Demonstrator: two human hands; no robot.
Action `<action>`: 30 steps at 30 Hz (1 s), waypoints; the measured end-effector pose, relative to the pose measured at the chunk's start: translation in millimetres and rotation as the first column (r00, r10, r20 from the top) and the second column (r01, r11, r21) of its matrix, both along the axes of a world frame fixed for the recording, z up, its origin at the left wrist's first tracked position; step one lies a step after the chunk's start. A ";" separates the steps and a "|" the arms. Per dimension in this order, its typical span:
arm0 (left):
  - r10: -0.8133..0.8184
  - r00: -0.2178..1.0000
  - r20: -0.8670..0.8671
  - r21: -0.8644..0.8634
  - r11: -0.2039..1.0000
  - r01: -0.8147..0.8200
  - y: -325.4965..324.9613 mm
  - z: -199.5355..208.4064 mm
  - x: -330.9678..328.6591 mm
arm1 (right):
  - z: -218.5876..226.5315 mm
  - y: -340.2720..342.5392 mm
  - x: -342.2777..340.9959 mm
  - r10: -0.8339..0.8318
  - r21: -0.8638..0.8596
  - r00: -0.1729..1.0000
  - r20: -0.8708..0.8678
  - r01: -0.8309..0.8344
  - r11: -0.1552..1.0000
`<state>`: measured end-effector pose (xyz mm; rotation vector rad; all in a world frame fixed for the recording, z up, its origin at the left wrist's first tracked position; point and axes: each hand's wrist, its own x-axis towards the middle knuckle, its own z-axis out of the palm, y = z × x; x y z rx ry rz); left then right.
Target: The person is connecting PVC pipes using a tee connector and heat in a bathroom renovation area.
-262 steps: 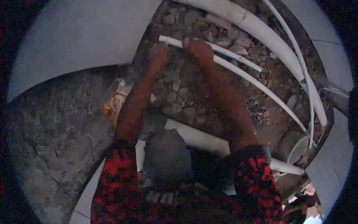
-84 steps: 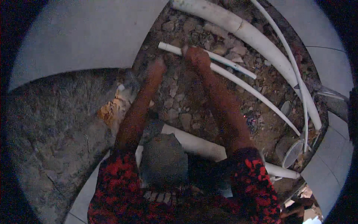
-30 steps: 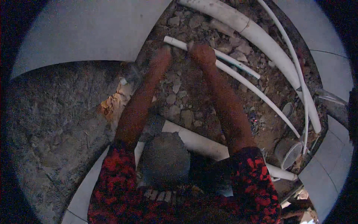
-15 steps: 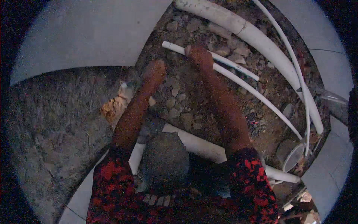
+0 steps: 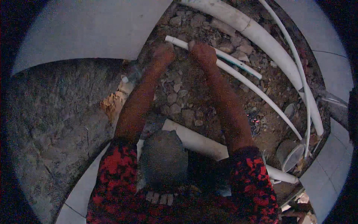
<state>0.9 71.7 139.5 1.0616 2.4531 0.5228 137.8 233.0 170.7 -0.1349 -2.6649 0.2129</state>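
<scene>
My right hand [image 5: 203, 55] is closed around a thin white plastic pipe [image 5: 177, 42], whose free end sticks out to the left of my fist. A second thin white pipe [image 5: 257, 91] runs from under that hand toward the lower right, and its upper end is hidden by the hand. Just below the free end, my left hand [image 5: 163, 54] is curled, its knuckles close to the pipe. What its fingers hold, if anything, is hidden. Rubble and dirt [image 5: 179, 89] lie beneath both hands.
A thick white pipe [image 5: 257, 33] curves along the far right, with a thin one [image 5: 287, 37] crossing it. Nearer me lies another thick white pipe [image 5: 197, 140]. Broken yellowish material [image 5: 113, 104] sits on the left edge. Pale tiles [image 5: 93, 30] border the trench.
My left hand has moved up and right, closer to the pipe's free end. The right hand stays closed around the pipe, and the view has shifted slightly.
</scene>
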 end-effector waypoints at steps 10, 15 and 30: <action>0.048 0.969 -0.242 0.045 0.998 -0.038 -39.3 -48.8 -18.3 | 45.3 -22.9 -37.9 -0.200 -0.242 0.614 0.763 0.559 0.793; -0.020 0.996 -0.090 -0.078 0.997 0.013 -18.1 -51.5 40.6 | -16.5 7.4 10.4 -0.270 -0.028 0.899 0.346 0.297 0.954; 0.284 0.836 0.470 0.003 0.947 -0.323 7.0 -20.2 44.9 | -60.1 30.5 21.3 -0.262 0.124 0.955 0.141 0.246 0.961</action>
